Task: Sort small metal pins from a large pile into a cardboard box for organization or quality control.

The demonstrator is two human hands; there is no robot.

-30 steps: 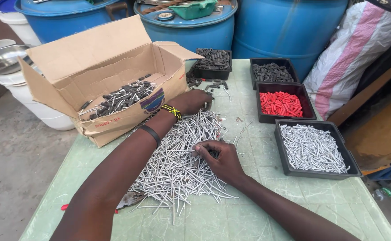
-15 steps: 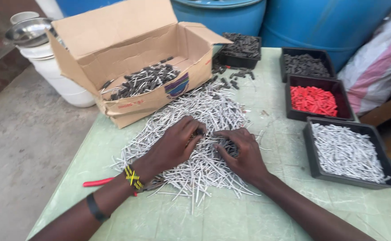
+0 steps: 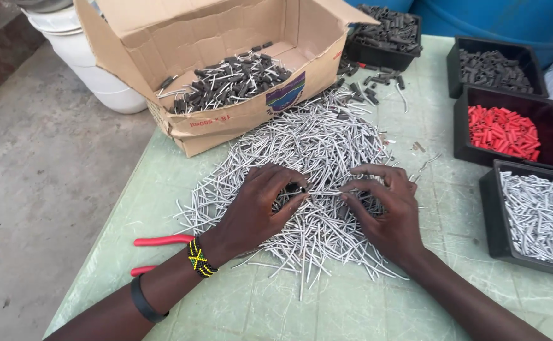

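Note:
A big heap of thin silver metal pins point(image 3: 314, 151) lies spread on the pale green table point(image 3: 364, 309). My left hand point(image 3: 257, 211) and my right hand point(image 3: 387, 211) both rest on the near part of the heap, fingertips facing each other. Between them they pinch a silver pin with a small dark sleeve point(image 3: 317, 191). A yellow and black beaded band and a black band circle my left wrist.
An open cardboard box point(image 3: 226, 120) of dark sleeves and pins stands at the back left. Black trays hold dark sleeves point(image 3: 494, 66), red sleeves point(image 3: 503, 129) and silver pins point(image 3: 541, 218) at the right. Red-handled pliers point(image 3: 159, 241) lie by my left wrist. A white bucket point(image 3: 87, 57) stands beyond the table's left edge.
My left hand came back from beside the box onto the heap, meeting my right hand. The view has tilted down and closer.

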